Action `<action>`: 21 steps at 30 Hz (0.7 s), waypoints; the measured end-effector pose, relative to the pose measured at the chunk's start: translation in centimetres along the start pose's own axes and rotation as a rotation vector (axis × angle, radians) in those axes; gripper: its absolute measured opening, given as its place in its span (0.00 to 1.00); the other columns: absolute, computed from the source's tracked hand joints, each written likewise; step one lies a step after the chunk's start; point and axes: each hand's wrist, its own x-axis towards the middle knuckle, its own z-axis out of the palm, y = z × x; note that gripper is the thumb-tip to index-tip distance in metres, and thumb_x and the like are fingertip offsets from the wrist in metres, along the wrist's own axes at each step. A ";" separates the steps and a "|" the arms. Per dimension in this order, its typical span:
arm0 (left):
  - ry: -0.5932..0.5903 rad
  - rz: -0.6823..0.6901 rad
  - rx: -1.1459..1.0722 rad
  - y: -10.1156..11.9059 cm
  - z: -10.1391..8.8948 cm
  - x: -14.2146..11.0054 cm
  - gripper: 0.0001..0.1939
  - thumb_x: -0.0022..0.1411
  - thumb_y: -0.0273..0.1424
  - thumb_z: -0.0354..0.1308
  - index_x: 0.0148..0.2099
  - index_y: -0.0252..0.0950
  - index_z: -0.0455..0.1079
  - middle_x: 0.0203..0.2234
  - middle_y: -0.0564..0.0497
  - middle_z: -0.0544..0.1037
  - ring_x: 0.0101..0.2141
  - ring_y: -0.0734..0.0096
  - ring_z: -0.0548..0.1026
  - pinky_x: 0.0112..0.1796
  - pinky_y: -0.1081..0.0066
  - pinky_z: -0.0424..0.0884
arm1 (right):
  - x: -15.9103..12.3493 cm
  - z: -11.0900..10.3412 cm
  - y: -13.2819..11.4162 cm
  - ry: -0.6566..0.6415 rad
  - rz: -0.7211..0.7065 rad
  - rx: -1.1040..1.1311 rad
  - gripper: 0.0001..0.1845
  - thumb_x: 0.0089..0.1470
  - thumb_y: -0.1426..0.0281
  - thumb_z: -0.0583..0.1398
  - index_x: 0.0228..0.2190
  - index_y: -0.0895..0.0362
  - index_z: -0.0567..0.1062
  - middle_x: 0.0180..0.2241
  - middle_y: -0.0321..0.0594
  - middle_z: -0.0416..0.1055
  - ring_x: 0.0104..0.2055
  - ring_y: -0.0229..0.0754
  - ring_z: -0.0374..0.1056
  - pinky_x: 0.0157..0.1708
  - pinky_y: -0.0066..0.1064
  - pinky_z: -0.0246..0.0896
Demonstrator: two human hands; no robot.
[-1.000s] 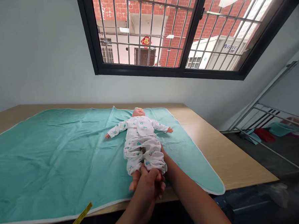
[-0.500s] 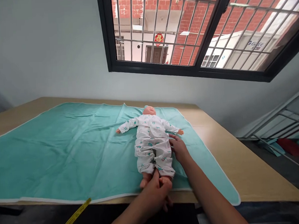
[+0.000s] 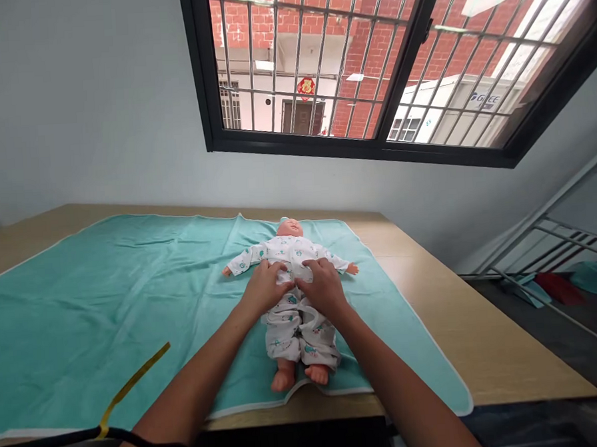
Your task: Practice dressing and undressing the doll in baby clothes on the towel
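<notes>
A baby doll (image 3: pixel 289 228) lies on its back on a green cloth (image 3: pixel 132 292), arms spread and bare feet towards me. It wears a white printed top (image 3: pixel 290 248) and matching trousers (image 3: pixel 284 331), bunched along the legs. At the left side of its waist my left hand (image 3: pixel 266 288) curls its fingers on the clothing. My right hand (image 3: pixel 324 287) does the same at the other side, with both thumbs pointing inward and nearly meeting. The fingers hide whether they pinch the trousers' waistband, the top's hem or both.
The cloth covers much of a wooden table (image 3: pixel 433 310). A black cable (image 3: pixel 50 442) with a yellow tag (image 3: pixel 136 379) crosses the lower left. A barred window (image 3: pixel 340 68) is in the wall behind. On the right stands a metal frame (image 3: pixel 554 230) with folded fabrics near it.
Both hands have moved up to the doll's waist, the left from its foot and the right from beside its hip. The cloth's front edge is now rucked up below the feet.
</notes>
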 end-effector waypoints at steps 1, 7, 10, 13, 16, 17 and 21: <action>-0.019 0.007 0.026 0.3 0.3 0.3 0.19 0.55 0.39 0.65 0.47 0.37 0.76 0.40 0.43 0.71 0.42 0.58 0.72 0.48 0.62 0.66 | 0.0 0.2 0.2 0.010 0.002 -0.002 0.19 0.52 0.66 0.64 0.46 0.58 0.76 0.41 0.47 0.68 0.46 0.50 0.63 0.49 0.37 0.56; 0.001 -0.009 0.018 1.1 0.1 0.1 0.07 0.60 0.33 0.58 0.34 0.35 0.73 0.32 0.46 0.74 0.33 0.63 0.71 0.36 0.68 0.63 | 0.2 0.8 0.6 0.067 -0.006 -0.003 0.06 0.56 0.69 0.59 0.34 0.56 0.75 0.36 0.43 0.68 0.42 0.46 0.62 0.43 0.33 0.55; 0.100 -0.119 -0.132 0.4 -0.2 0.1 0.07 0.62 0.32 0.54 0.33 0.36 0.69 0.26 0.50 0.74 0.29 0.66 0.71 0.33 0.69 0.62 | 0.6 1.1 0.7 0.077 0.025 0.053 0.07 0.57 0.68 0.57 0.30 0.57 0.74 0.33 0.43 0.69 0.39 0.46 0.62 0.41 0.33 0.54; 0.215 -0.331 -0.338 -1.4 -0.6 0.2 0.08 0.63 0.35 0.53 0.34 0.36 0.67 0.21 0.53 0.72 0.24 0.68 0.71 0.30 0.70 0.63 | 1.2 1.0 2.2 0.096 0.155 0.243 0.11 0.57 0.65 0.55 0.28 0.57 0.72 0.29 0.41 0.71 0.34 0.43 0.64 0.38 0.32 0.55; 0.283 -0.545 -0.476 -4.2 -1.1 -0.5 0.11 0.66 0.39 0.48 0.39 0.37 0.65 0.23 0.53 0.74 0.22 0.68 0.73 0.28 0.71 0.66 | 1.6 0.3 6.0 0.162 0.361 0.376 0.15 0.56 0.60 0.54 0.29 0.57 0.72 0.28 0.40 0.73 0.32 0.42 0.66 0.35 0.31 0.56; 0.277 -0.617 -0.467 -5.1 -1.3 -1.0 0.12 0.66 0.40 0.47 0.41 0.37 0.65 0.23 0.52 0.74 0.21 0.67 0.73 0.27 0.70 0.67 | 1.5 -0.1 7.6 0.182 0.435 0.376 0.16 0.56 0.59 0.53 0.29 0.57 0.73 0.29 0.40 0.73 0.32 0.43 0.66 0.34 0.31 0.57; 0.239 -0.771 -0.284 -7.6 -2.2 -3.4 0.10 0.63 0.35 0.52 0.42 0.35 0.67 0.24 0.47 0.76 0.27 0.58 0.76 0.33 0.63 0.69 | 0.3 -1.3 12.2 0.184 0.641 0.276 0.12 0.50 0.62 0.56 0.29 0.59 0.73 0.29 0.44 0.73 0.33 0.45 0.66 0.34 0.33 0.58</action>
